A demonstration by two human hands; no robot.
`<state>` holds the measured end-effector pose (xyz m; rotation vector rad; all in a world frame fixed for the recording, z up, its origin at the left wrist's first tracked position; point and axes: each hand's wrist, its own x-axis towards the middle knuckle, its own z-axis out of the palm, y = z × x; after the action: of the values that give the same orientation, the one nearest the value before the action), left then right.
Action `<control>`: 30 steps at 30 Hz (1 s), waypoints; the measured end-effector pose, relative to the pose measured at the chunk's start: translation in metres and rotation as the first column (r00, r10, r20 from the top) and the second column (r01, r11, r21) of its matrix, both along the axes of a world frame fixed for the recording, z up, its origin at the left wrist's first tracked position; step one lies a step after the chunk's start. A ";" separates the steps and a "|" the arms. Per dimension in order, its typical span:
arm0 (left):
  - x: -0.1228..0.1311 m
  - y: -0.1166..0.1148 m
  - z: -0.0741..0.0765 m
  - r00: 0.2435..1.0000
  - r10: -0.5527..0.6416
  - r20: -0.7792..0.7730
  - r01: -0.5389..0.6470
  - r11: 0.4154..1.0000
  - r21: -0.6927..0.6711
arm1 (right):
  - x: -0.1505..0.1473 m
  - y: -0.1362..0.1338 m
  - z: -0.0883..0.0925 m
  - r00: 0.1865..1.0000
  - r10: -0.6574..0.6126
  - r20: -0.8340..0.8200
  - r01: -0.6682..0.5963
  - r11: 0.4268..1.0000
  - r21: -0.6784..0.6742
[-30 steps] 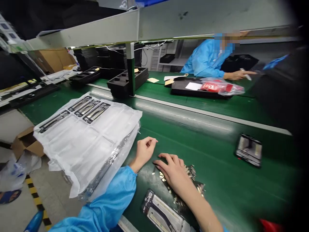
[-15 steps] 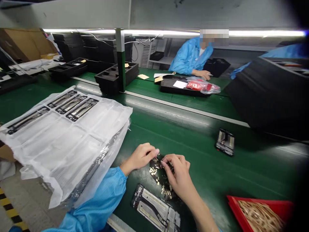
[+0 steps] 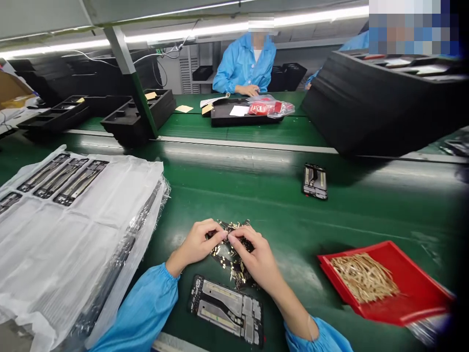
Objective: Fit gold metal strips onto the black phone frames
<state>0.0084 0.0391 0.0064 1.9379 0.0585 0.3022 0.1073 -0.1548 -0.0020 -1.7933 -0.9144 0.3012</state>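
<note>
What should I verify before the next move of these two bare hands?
1. Both hands visible: ok. The left hand and right hand bring their fingertips close together.
2. A piece in the fingertips: cannot tell; too small and partly hidden.
3. Small black-and-gold metallic parts neatly arranged: not ok; they lie in a loose heap beneath and around the hands.
4. Near black-and-silver rectangular frame free of the hands: ok. It lies on the smooth green worktop, just this side of the heap.
5. Shallow red plastic tray apart from the hands: ok. It sits to the right, holding thin tan strips.
</note>
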 end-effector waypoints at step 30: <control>0.001 -0.003 0.008 0.999 0.041 -0.035 -0.043 0.998 -0.048 | 0.010 -0.008 0.007 0.994 0.107 -0.032 -0.104 0.991 0.088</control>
<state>0.0092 0.0365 0.0140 1.8952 0.1278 0.2938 0.1170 -0.1623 0.0047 -1.6591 -0.9834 0.3555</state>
